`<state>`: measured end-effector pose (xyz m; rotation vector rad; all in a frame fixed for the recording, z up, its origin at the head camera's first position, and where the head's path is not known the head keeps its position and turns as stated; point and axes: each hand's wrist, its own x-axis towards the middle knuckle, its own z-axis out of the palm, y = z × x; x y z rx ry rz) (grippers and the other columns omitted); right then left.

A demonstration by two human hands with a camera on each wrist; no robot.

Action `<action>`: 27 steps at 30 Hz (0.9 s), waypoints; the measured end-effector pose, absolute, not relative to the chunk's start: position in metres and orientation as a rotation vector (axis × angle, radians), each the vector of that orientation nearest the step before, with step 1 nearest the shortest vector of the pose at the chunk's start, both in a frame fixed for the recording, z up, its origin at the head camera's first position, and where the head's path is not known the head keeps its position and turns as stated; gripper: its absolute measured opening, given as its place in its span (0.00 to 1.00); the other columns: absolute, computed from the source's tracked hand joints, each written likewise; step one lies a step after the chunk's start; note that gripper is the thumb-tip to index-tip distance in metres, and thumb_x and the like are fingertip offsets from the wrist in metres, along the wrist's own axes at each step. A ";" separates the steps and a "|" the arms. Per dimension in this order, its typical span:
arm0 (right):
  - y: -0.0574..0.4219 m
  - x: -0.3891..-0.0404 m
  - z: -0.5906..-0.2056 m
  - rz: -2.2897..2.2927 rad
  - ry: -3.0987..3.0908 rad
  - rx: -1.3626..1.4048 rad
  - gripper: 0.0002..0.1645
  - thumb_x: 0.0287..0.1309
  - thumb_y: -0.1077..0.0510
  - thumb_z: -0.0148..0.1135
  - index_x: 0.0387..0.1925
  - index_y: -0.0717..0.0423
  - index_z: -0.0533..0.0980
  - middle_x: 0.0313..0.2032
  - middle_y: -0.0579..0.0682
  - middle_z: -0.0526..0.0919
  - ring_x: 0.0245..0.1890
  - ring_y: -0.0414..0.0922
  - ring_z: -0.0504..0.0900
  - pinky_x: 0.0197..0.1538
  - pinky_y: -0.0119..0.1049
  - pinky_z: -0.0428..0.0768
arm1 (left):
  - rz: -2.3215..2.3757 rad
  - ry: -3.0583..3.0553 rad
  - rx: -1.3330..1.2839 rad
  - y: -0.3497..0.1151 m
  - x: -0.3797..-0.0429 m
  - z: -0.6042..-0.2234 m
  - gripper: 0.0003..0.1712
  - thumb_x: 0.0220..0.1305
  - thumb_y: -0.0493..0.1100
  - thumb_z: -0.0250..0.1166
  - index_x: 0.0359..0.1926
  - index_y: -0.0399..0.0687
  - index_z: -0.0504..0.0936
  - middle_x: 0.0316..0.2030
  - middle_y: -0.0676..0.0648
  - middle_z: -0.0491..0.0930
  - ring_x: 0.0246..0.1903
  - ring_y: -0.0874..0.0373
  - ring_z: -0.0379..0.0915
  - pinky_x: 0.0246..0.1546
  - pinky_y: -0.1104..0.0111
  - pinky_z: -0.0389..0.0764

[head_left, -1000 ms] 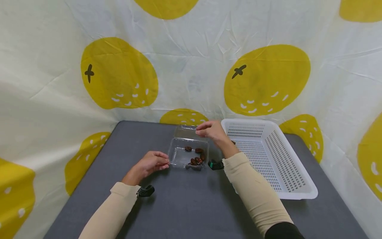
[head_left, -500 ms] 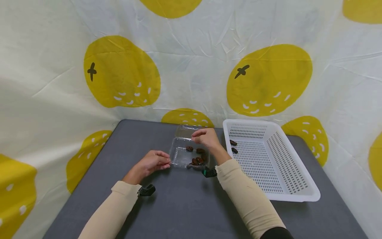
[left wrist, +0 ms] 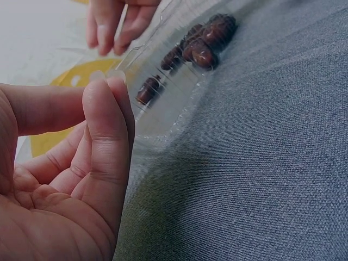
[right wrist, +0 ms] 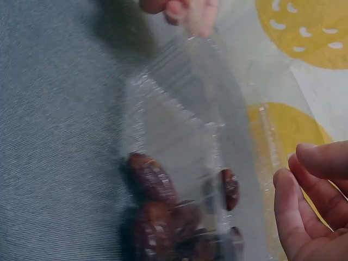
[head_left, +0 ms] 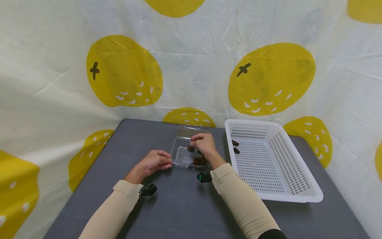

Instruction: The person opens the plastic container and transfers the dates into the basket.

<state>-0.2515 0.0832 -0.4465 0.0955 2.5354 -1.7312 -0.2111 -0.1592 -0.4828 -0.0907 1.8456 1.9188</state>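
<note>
Dates (head_left: 197, 162) in a clear box (head_left: 181, 155) — left hand (head_left: 156, 160) pinching its near left corner, right hand (head_left: 204, 143) over it.
Left thumb and fingertips press together on the rim; the right thumb and fingertips stand slightly apart, near a lone date (head_left: 191, 148). The clear lid (head_left: 191, 132) lies folded back on the far side. Right of the box, a white perforated basket (head_left: 265, 166) holds two more dates (head_left: 235, 143) by its left wall — both containers on a grey table (head_left: 179, 205) before a white sheet (head_left: 194, 76) with yellow fruit.
</note>
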 end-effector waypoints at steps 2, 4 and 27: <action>0.081 -0.252 -0.452 -1.699 2.566 0.110 0.10 0.58 0.64 0.73 0.43 0.58 0.88 0.44 0.55 0.91 0.39 0.50 0.83 0.37 0.38 0.80 | 1.925 1.842 -0.093 -0.159 -0.212 -0.483 0.22 0.70 0.29 0.64 0.60 0.19 0.71 0.30 0.48 0.88 0.29 0.61 0.86 0.35 0.71 0.88; 0.080 -0.253 -0.457 -1.660 2.604 0.126 0.11 0.57 0.65 0.73 0.43 0.58 0.89 0.43 0.54 0.92 0.42 0.51 0.85 0.40 0.40 0.83 | 1.929 1.839 -0.090 -0.159 -0.212 -0.484 0.22 0.70 0.29 0.63 0.60 0.19 0.71 0.31 0.47 0.88 0.29 0.61 0.86 0.34 0.72 0.88; 0.068 -0.254 -0.486 -1.389 2.843 0.045 0.13 0.55 0.65 0.75 0.43 0.56 0.89 0.42 0.55 0.92 0.49 0.55 0.87 0.52 0.50 0.87 | 1.955 1.815 -0.076 -0.159 -0.212 -0.489 0.21 0.69 0.29 0.64 0.58 0.20 0.72 0.29 0.49 0.87 0.28 0.61 0.86 0.34 0.72 0.88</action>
